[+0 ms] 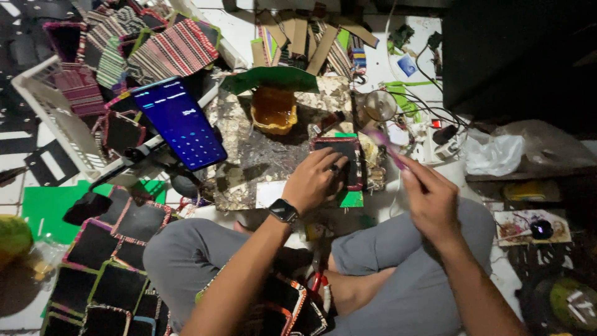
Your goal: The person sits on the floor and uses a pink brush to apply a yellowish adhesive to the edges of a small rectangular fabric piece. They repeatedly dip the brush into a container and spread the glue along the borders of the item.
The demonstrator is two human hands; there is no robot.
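— Cluttered floor down there: a white basket (53,118) of striped cloth far left, then a phone (180,122) glowing blue on its stand.

— Centre now: the left hand (314,180) presses flat, fingers together, on a black red-edged panel (346,158) lying on the stained work board (261,155), below an amber glue tub (273,109).

— And the right hand (429,196)?

— Pinching a thin brush (385,144) above the panel. Looks like gluing; next, I'd say, a steady stroke along the edge.
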